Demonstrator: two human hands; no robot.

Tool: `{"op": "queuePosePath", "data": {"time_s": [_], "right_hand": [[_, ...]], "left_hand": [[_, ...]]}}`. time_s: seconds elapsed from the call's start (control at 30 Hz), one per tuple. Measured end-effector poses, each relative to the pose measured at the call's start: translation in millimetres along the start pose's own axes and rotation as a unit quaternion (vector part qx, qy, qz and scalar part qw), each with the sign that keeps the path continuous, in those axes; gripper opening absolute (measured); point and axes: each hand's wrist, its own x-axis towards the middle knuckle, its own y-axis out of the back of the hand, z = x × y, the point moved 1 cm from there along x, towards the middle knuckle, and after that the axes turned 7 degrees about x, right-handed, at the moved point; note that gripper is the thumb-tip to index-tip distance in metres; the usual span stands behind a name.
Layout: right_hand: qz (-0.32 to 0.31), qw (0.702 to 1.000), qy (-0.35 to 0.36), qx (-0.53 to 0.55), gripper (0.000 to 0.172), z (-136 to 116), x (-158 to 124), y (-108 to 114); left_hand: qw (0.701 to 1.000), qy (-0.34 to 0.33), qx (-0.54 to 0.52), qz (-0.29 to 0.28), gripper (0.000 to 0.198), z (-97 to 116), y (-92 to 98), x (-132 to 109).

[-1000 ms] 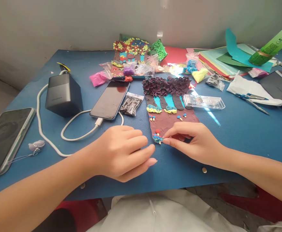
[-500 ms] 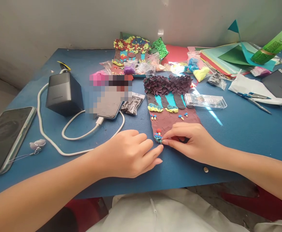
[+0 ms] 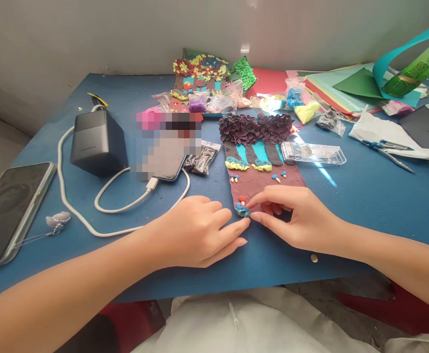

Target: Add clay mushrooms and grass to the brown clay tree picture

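A clay picture [image 3: 262,180] lies on the table, with frilly dark-purple treetops, dark trunks on bright blue, brown ground and small blue or red mushrooms. At its near left corner is a ruffled blue-green clay piece [image 3: 244,214], below a red-capped mushroom [image 3: 242,199]. My right hand [image 3: 295,213] is at this corner, thumb and index tips slightly parted beside the clay, other fingers curled under. From the left, my left hand [image 3: 203,235] reaches the same corner; its index finger is stretched to the clay's lower edge, thumb apart below, remaining fingers bent.
Left are a black charger block [image 3: 98,142], white cable [image 3: 106,208], phone [image 3: 13,211] and bead charm [image 3: 58,220]. A clear plastic case [image 3: 313,153] touches the picture's right side. Behind lie clay bags, another clay picture [image 3: 199,73] and coloured paper [image 3: 357,83]; scissors [image 3: 387,149] lie right.
My right thumb and index have parted a little, moving off the blue-green clay. My left hand has shifted very slightly. The teal paper strip at the back right has curled over.
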Motion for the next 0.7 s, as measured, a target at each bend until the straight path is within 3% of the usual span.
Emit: {"op": "queuePosePath", "data": {"time_s": [0.7], "right_hand": [[-0.002,0.999,0.025,-0.036,0.009,7.3,0.4,-2.3]], "left_hand": [[1.0,0.015,-0.02,-0.004,0.026,-3.1,1.8,-0.4]]}}
